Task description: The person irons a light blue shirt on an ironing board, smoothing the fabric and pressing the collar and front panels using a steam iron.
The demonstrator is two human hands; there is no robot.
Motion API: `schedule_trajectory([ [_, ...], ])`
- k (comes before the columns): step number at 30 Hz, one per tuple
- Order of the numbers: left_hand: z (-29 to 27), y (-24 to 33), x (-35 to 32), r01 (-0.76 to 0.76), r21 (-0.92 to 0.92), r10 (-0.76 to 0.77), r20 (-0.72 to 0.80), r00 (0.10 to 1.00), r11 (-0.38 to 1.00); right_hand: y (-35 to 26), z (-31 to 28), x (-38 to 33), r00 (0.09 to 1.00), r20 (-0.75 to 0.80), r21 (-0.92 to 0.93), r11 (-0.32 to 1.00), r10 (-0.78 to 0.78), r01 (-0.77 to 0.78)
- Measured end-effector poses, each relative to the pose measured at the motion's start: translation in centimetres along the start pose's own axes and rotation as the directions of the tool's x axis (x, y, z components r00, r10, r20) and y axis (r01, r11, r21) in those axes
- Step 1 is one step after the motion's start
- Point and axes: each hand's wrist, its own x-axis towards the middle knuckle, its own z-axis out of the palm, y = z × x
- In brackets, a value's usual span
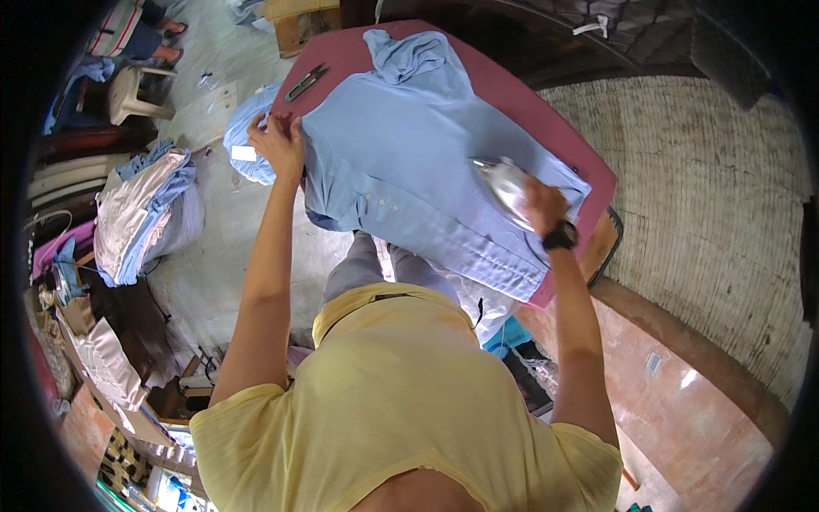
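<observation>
The person's yellow top point(409, 367) fills the lower middle of the frame. Right of the middle, the right hand point(544, 207) is wrapped around the handle of a silver iron point(505, 186). The iron is on a light blue shirt point(401, 141), which lies in the upper middle on a dark red board point(546, 115). The left hand point(279, 147), left of the shirt, has bent fingers; I cannot tell if they pinch anything. Just beside it is a blue cloth bundle point(247, 119) with a white tag point(244, 154). Small snips point(306, 83) lie higher on the board. A pale stool point(136, 96) stands at the upper left.
</observation>
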Motion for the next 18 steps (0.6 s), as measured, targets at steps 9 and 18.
schedule_trajectory([
  [9, 1.6, 1.8, 0.3, -0.082, -0.015, 0.081, 0.410, 0.908, 0.996, 10.1, -0.7, -12.4, 0.902, -0.156, 0.234, 0.902, 0.403, -0.362],
  [18, 1.4, 2.6, 1.6, 0.039, -0.203, 0.060, 0.460, 0.886, 0.979, 1.0, 4.5, -5.6, 0.983, -0.167, 0.401, 0.916, 0.077, -0.004],
])
